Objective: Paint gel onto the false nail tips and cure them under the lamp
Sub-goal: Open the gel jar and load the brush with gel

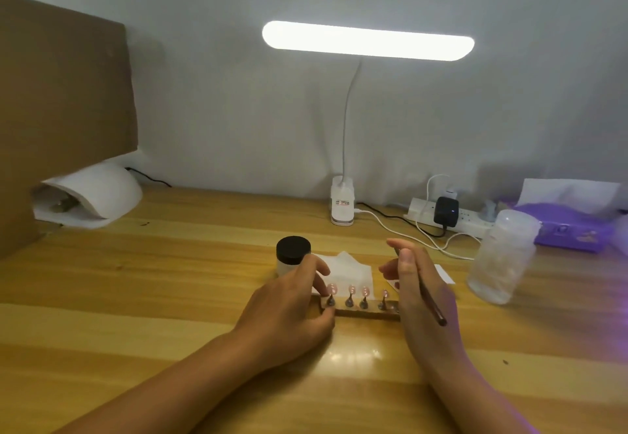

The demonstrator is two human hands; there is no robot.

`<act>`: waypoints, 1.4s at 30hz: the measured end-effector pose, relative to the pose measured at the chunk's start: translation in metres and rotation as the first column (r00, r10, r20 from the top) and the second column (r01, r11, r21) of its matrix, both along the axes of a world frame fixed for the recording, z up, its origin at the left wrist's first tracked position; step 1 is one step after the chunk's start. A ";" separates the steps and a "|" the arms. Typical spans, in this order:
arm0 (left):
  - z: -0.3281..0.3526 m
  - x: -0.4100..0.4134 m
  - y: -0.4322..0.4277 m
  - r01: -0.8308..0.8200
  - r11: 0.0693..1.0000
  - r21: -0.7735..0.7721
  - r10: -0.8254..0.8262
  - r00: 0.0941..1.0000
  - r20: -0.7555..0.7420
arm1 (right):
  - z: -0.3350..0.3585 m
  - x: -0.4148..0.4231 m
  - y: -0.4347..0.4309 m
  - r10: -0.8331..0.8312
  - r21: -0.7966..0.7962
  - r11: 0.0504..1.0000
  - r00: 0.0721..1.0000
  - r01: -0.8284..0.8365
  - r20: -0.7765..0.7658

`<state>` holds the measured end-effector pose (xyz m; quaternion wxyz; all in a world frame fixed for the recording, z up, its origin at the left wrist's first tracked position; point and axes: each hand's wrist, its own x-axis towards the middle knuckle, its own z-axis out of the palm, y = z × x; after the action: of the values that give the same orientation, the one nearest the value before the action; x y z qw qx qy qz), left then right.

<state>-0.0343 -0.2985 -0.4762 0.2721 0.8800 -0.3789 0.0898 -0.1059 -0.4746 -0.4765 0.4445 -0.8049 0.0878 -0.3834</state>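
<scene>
A pale wooden table (163,284) with lighter and darker planks runs up to a plain grey-white wall (210,100). Near the middle of the table, toward its near edge, stands a small wooden stand (367,313). It carries a row of pink false nail tips (351,289) upright on dark pegs.

The left hand (292,311) grips the stand's left end, thumb on the near side and fingers over the far side. The right hand (418,292) is at the stand's right end and pinches a thin dark brush (433,304) between thumb and fingers. The handle slants back over the hand; the bristle end is hidden.

Just behind the stand lies a sheet of white paper (346,268), and beside that, to the left, a small jar with a black lid (293,253).

At the middle of the far edge a white desk lamp (342,204) stands on its base. Its thin neck rises to a long lit bar that glows against the wall.

In the far left corner sits a white domed curing lamp (102,192), partly under a large brown cardboard box (61,93).

Along the far edge to the right lies a white power strip (472,224) with a black adapter (446,212) plugged in. White and black cables trail across the wood.

Near the right edge stand a translucent plastic jar (503,260) and, behind it, a purple tissue pack (574,231). A violet tint falls over that corner.
</scene>
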 end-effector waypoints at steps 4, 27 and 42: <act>0.002 -0.002 0.002 -0.035 0.999 -0.009 0.035 0.999 0.005 | -0.001 -0.001 0.000 -0.019 -0.019 1.000 1.000 0.019 0.015; 0.000 0.007 0.004 -0.021 0.840 -0.542 0.142 0.973 0.181 | 0.003 -0.004 0.002 -0.027 -0.171 0.984 0.997 0.038 0.069; -0.010 0.041 0.007 -0.337 0.858 -0.387 0.226 0.926 -0.303 | 0.003 -0.002 0.005 -0.087 -0.359 0.926 0.991 0.116 0.098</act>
<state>0.0069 -0.2911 -0.4865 0.4892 0.8477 -0.1788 0.1003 -0.1083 -0.4694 -0.4734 0.2704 -0.8515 0.0388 -0.4476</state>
